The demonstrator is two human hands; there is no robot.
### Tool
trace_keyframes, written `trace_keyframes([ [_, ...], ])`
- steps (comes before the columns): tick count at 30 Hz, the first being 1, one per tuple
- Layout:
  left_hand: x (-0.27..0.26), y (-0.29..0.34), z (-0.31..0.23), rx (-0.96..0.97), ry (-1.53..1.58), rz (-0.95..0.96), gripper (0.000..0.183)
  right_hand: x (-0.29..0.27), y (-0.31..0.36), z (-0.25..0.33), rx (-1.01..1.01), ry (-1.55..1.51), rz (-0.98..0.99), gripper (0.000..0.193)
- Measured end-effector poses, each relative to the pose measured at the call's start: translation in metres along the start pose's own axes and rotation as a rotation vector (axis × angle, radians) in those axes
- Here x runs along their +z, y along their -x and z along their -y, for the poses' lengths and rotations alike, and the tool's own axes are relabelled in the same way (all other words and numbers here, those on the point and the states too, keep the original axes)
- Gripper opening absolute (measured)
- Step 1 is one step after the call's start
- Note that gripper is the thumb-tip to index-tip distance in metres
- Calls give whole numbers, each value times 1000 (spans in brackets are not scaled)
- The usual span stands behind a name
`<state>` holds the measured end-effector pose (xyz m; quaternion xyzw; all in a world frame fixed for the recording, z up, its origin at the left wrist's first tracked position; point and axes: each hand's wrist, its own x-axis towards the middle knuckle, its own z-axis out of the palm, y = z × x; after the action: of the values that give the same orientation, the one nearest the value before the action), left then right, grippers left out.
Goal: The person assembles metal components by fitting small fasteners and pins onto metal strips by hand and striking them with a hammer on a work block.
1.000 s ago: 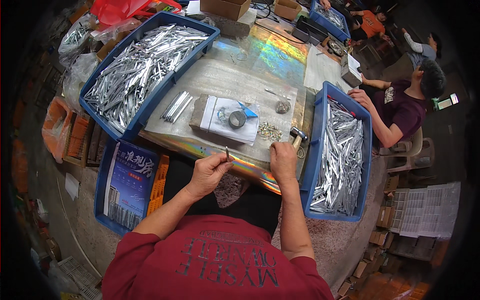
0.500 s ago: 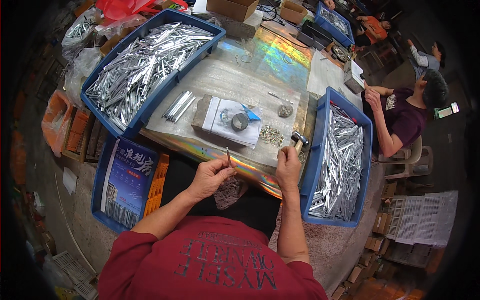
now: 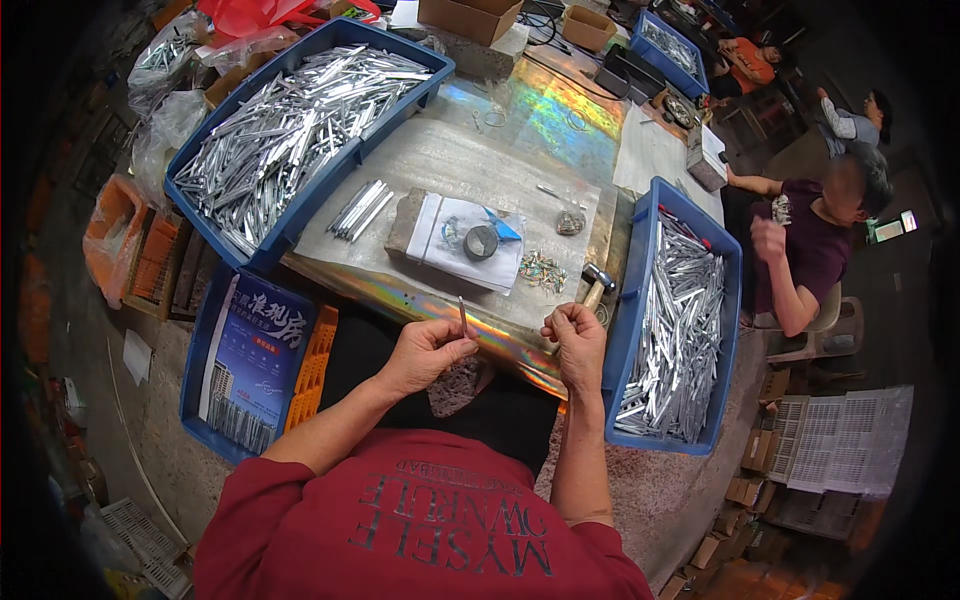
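My left hand [image 3: 426,354] pinches a short, thin metal strip [image 3: 462,318] between thumb and fingers, upright above the near table edge. To its right, my right hand [image 3: 577,340] is closed in a pinch, and whatever it may hold is too small to make out. Just beyond it lies a hammer [image 3: 597,283], close to a heap of small multicoloured parts [image 3: 541,272]. Farther in, a block covered with white paper [image 3: 440,250] carries a dark ring [image 3: 480,243]. Several silver metal strips [image 3: 360,211] lie in a row left of the block.
Blue bins of silver strips stand at the left [image 3: 270,240] and right [image 3: 608,395]. A lower blue bin [image 3: 212,440] holds a printed sheet, beside an orange crate [image 3: 318,352]. Across the right bin sits a person in a dark shirt [image 3: 808,225].
My right hand has dropped slightly and turned, its fingers now pointing more to the left. The left hand has barely moved. The seated person has drawn one hand back from the grey block.
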<state>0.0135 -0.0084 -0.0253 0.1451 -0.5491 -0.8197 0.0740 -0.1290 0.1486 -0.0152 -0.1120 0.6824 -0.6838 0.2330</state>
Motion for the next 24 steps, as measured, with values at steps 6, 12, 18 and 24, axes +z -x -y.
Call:
trace_keyframes([
  [6,6,-1,-6,-63,10,28,14,16,17,-2,110,-397,61,13],
  [12,17,-7,-6,-42,32,74,14,43,35,-5,92,-472,57,13],
  [18,19,-8,4,-73,91,82,13,62,43,-9,79,-427,-1,10],
  [24,15,-8,4,-133,215,24,13,67,45,-21,-151,-190,-45,7],
])
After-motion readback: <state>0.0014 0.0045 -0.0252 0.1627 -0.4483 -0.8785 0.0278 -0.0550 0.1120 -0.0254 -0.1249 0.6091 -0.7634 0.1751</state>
